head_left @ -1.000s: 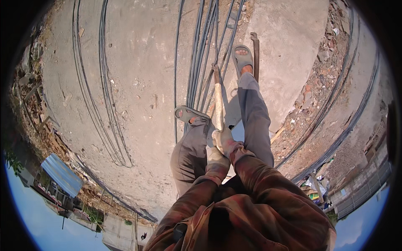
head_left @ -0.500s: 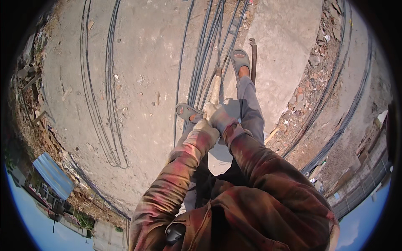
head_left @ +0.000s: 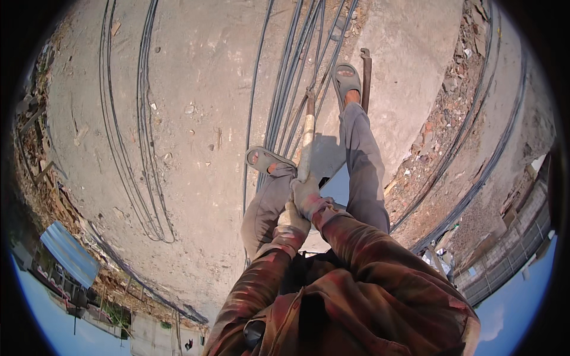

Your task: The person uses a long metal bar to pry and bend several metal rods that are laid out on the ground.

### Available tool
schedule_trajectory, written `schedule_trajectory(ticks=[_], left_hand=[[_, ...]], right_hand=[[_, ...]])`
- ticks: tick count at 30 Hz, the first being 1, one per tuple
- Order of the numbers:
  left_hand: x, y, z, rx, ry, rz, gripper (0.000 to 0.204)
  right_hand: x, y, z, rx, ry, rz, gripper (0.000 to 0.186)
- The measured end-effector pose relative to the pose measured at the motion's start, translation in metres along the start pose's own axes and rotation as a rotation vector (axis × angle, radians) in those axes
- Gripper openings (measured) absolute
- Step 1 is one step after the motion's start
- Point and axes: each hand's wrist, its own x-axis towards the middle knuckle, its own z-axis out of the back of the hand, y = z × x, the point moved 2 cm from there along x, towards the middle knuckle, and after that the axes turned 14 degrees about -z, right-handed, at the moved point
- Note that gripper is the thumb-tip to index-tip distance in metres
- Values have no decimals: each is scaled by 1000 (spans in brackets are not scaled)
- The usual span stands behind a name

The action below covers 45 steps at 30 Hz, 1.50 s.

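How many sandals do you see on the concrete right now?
2. The left sandal sits flat beside the dark cable bundle, nearer the person. The right sandal is farther out, next to a rusty metal bar. None appear hidden.

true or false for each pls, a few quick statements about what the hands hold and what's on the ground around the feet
1. Both hands grip one long wooden handle. True: the left hand sits just below the right hand.
2. The tool's far end sits among the dark cables. True.
3. The person is barefoot. False: each foot wears a grey sandal.
4. The ground is grass. False: it is a bare concrete slab with rubble beside it.
5. A rusty metal bar lies beside the forward foot. True.
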Motion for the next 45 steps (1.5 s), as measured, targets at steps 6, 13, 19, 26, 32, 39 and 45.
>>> schedule_trajectory(ticks=[6,13,19,26,32,39,45], left_hand=[[15,82,11,75,123,41,47],[32,71,42,-65,-50,-12,47],[-1,35,20,-131,2,103,50],[4,9,8,-152,31,144,50],[-3,62,-20,-167,51,111,43],[-23,149,-80,-233,51,16,44],[12,255,-109,-206,112,-32,64]], right_hand=[[-4,-27,-61,172,-67,-2,40],[22,-3,-76,135,-56,93,33],[3,-23,-38,64,-113,-125,35],[1,6,-13,34,3,-72,40],[12,-47,-31,70,-70,0,37],[50,-153,-50,11,-172,101,33],[65,-186,-105,-80,-221,239,47]])
